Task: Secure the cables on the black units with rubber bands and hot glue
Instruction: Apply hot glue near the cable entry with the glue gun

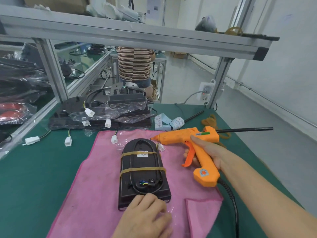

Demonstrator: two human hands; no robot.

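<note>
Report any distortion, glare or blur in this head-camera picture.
Head view: wide-angle bending bows the aluminium shelf rail and the table's edges; soft, even light with faint shadows; slight glare on the plastic bags; the black unit and glue gun are sharp, the background person softer.

Nothing could be read for certain. The white label [142,153] on the black unit [143,170] carried small print, too blurred to make out — likewise the sticker [203,133] on top of the orange glue gun [192,146] and the printed paper tags [169,122] behind it.
</note>
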